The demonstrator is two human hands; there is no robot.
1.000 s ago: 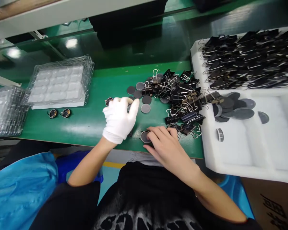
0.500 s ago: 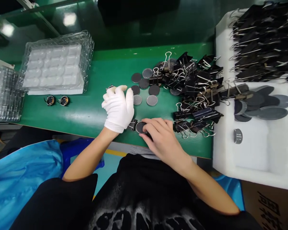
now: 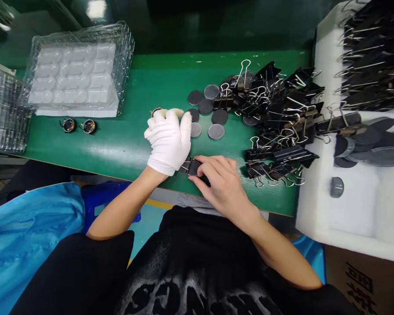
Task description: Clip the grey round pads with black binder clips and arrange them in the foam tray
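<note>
My left hand (image 3: 169, 138), in a white glove, is curled closed above the green bench. A small round metal-rimmed part (image 3: 156, 110) peeks out past its fingers; the rest is covered by the glove. Close to the left wrist, my bare right hand (image 3: 219, 181) pinches a black binder clip (image 3: 193, 166) between thumb and fingers, low over the bench edge. Its wire handles point towards the left glove. Whether a round disc is still at the clip is hard to see. Several dark round discs (image 3: 205, 106) lie flat just beyond the hands.
A heap of black binder clips (image 3: 282, 118) lies right of the hands. A white foam box (image 3: 307, 205) holds more clips and discs. Clear plastic trays (image 3: 75, 78) are stacked at the left, with two small round parts (image 3: 89, 126) in front. The bench (image 3: 95, 159) ends near my body.
The view has shifted slightly. In my right hand, the round dark face that showed beside the clip has turned, and a black angular piece shows there now. My left hand keeps its curled pose.
</note>
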